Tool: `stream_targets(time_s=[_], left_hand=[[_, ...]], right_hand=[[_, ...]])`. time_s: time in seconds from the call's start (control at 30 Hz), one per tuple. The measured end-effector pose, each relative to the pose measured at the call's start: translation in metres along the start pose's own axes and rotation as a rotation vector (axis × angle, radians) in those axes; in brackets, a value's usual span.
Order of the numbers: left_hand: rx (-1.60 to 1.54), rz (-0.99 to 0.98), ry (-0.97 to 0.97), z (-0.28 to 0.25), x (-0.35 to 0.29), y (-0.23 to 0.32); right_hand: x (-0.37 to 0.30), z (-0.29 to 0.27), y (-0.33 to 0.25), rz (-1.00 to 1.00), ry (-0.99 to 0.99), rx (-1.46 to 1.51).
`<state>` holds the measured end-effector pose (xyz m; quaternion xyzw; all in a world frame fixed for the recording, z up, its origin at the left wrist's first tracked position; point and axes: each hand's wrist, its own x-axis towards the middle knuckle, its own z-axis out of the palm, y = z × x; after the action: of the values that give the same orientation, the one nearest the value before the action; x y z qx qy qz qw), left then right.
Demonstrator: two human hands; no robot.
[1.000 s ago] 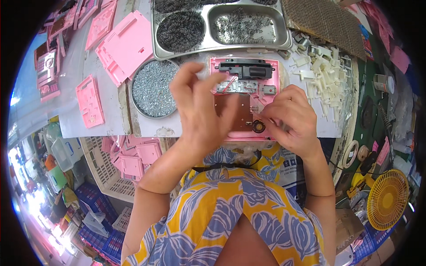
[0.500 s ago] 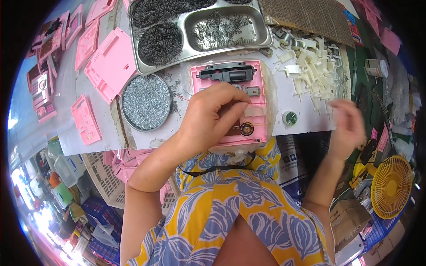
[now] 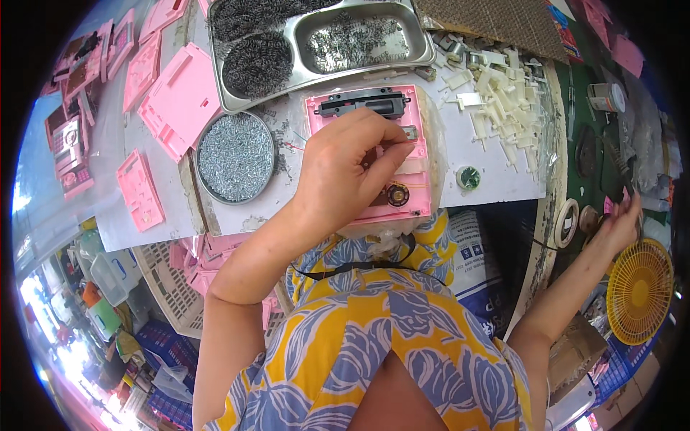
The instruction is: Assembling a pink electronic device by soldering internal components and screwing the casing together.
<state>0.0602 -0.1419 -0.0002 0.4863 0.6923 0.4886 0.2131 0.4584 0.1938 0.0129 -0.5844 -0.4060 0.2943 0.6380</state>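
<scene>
Partly hidden under the left hand (image 3: pixel 343 169), the pink plastic housing (image 3: pixel 417 154) lies flat on the white worktop (image 3: pixel 496 179), just above the person's chest in view; the palm and wrist cover its middle and left side, so only its top edge, right strip and lower right corner show. A black bar (image 3: pixel 359 104) sits along its twelve o'clock edge, and a small round dark part (image 3: pixel 397 194) shows at its five o'clock corner. The left hand rests on the housing with fingers curled, thumb and forefinger pinched together toward three o'clock; whether they hold anything is too small to tell. The right hand (image 3: pixel 619 223) is stretched well away to three o'clock, past the worktop's edge, near a roll of tape (image 3: pixel 568 223) and above a yellow fan (image 3: pixel 640 291). Its fingers are blurred and partly cut by clutter, so its grip cannot be made out. At ten o'clock from the housing stands a round tin of screws (image 3: pixel 236 156); at twelve o'clock, a steel tray (image 3: pixel 424 36) of springs.
</scene>
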Motion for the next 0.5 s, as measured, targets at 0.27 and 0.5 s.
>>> stream_targets(time_s=[0.27, 0.5], left_hand=[[0.399, 0.21, 0.137, 0.014, 0.001, -0.019], [0.449, 0.217, 0.148, 0.02, 0.003, -0.024]], right_hand=[[-0.077, -0.07, -0.043, 0.141, -0.392, 0.31], [-0.206, 0.0, -0.008, 0.159, -1.04, 0.343]])
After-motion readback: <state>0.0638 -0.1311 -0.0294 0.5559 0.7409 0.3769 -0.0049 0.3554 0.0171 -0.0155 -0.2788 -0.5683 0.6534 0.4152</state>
